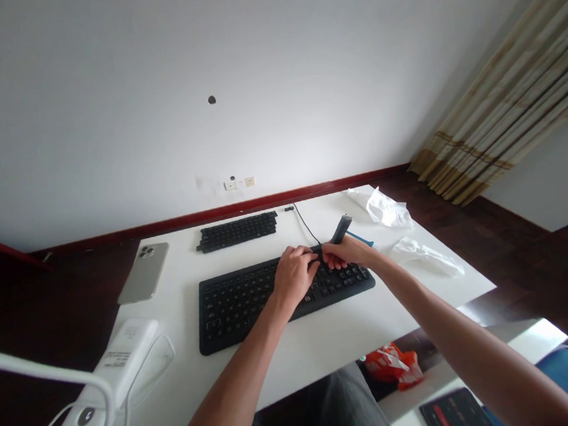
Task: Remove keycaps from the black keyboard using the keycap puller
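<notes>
A black keyboard (242, 304) lies on the white table in front of me. My left hand (294, 269) is over its right-hand half, with bent fingers and the thumb close to the forefinger at the keys. Whatever may be between those fingertips is too small to make out. Beside it, my right hand (343, 253) is closed around a dark, narrow brush-like tool (342, 228), whose upper end points up and away. The tool's lower end is hidden by the hand. Behind the keyboard lies a dark block of keys (237, 231) with ragged ends.
The white table (179, 273) also bears a phone (144, 273) at the left, a white power strip (126, 352) with cables, and crumpled white wrapping (383, 209) at the right. A thin black cable (306, 224) runs behind the keyboard. Below is an orange bag (393, 364).
</notes>
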`<state>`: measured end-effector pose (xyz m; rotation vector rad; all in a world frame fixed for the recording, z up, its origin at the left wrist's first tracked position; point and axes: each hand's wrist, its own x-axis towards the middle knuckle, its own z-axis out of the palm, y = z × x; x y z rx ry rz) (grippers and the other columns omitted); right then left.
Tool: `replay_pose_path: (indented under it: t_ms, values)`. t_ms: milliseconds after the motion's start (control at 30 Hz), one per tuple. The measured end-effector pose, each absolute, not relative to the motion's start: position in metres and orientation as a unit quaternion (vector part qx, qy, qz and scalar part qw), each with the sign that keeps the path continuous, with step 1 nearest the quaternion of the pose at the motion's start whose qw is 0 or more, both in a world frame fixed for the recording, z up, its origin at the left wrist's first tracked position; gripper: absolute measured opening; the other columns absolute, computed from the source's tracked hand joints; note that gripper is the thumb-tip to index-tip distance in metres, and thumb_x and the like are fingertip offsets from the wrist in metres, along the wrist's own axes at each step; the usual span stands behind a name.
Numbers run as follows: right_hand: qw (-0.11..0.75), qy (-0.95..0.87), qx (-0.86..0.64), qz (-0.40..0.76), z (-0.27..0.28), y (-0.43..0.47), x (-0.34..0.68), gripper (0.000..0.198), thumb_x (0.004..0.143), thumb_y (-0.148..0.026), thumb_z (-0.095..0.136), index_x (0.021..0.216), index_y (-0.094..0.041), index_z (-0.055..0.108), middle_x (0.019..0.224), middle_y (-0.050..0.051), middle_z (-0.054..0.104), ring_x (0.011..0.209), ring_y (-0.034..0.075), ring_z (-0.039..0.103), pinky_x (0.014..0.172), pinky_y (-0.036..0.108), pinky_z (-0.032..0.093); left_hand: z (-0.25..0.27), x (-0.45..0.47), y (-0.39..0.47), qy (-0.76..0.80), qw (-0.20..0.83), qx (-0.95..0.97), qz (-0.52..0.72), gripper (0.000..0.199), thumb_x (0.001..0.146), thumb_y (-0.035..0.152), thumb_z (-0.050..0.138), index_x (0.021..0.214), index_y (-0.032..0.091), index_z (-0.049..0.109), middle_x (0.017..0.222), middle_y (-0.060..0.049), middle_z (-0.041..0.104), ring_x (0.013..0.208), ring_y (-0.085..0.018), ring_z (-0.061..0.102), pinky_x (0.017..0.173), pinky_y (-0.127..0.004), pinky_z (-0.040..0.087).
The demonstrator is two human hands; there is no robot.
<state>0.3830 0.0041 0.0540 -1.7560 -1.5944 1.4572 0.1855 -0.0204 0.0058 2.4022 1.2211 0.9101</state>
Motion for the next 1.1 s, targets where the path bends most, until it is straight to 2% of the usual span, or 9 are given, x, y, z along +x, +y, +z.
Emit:
replay_pose_path:
  t_ms: [333, 467, 567, 667, 867, 1100]
  values:
    - [0.143, -0.494, -0.638, 0.573, 0.050, 0.024, 0.386, 0.022, 0.080, -0.022, 0.063, 0.059, -0.014, 0.067, 0.053, 0.004, 0.065, 0.045, 0.008, 0.051, 0.037, 0.016, 0.035, 0.000, 0.188, -0.017, 0.432, 0.144, 0.829, 0.324, 0.018, 0.099, 0.024, 0.067, 0.109, 0.023, 0.081, 0.110, -0.005, 0.075, 0.097, -0.023, 0.061, 0.095, -0.039, 0.056]
    - [0.114, -0.484, -0.632, 0.594, 0.053, 0.033, 0.382, 0.022, 0.080, -0.022, 0.065, 0.059, -0.015, 0.066, 0.052, 0.005, 0.065, 0.044, 0.008, 0.050, 0.037, 0.016, 0.036, -0.001, 0.188, -0.017, 0.432, 0.143, 0.830, 0.323, 0.017, 0.099, 0.024, 0.067, 0.109, 0.023, 0.081, 0.109, -0.005, 0.075, 0.097, -0.023, 0.061, 0.095, -0.039, 0.055]
    - [0.103, -0.502, -0.622, 0.592, 0.054, 0.032, 0.385, 0.021, 0.080, -0.024, 0.067, 0.061, -0.015, 0.068, 0.055, 0.006, 0.068, 0.047, 0.010, 0.056, 0.040, 0.017, 0.041, -0.001, 0.188, -0.017, 0.431, 0.147, 0.829, 0.326, 0.018, 0.100, 0.023, 0.066, 0.109, 0.022, 0.081, 0.110, -0.005, 0.075, 0.097, -0.023, 0.061, 0.096, -0.039, 0.055]
    - [0.109, -0.587, -0.586, 0.548, 0.054, 0.020, 0.393, 0.023, 0.084, -0.026, 0.064, 0.066, -0.014, 0.070, 0.060, 0.006, 0.071, 0.050, 0.012, 0.060, 0.045, 0.019, 0.046, 0.001, 0.187, -0.018, 0.429, 0.151, 0.829, 0.327, 0.018, 0.099, 0.022, 0.066, 0.112, 0.021, 0.079, 0.111, -0.005, 0.075, 0.100, -0.023, 0.061, 0.097, -0.039, 0.055]
    - [0.178, -0.653, -0.603, 0.422, 0.055, -0.018, 0.396, 0.024, 0.089, -0.029, 0.056, 0.070, -0.020, 0.067, 0.060, 0.000, 0.068, 0.048, 0.013, 0.059, 0.048, 0.023, 0.047, 0.003, 0.186, -0.020, 0.426, 0.149, 0.834, 0.318, 0.018, 0.098, 0.021, 0.067, 0.114, 0.020, 0.077, 0.114, -0.005, 0.073, 0.101, -0.024, 0.061, 0.098, -0.040, 0.055]
    - [0.182, -0.685, -0.657, 0.255, 0.050, -0.041, 0.374, 0.032, 0.093, -0.025, 0.056, 0.062, -0.021, 0.065, 0.058, 0.003, 0.069, 0.057, 0.019, 0.065, 0.064, 0.028, 0.047, 0.005, 0.186, -0.021, 0.424, 0.137, 0.840, 0.309, 0.018, 0.100, 0.019, 0.062, 0.113, 0.021, 0.074, 0.113, -0.005, 0.072, 0.100, -0.024, 0.061, 0.096, -0.040, 0.054]
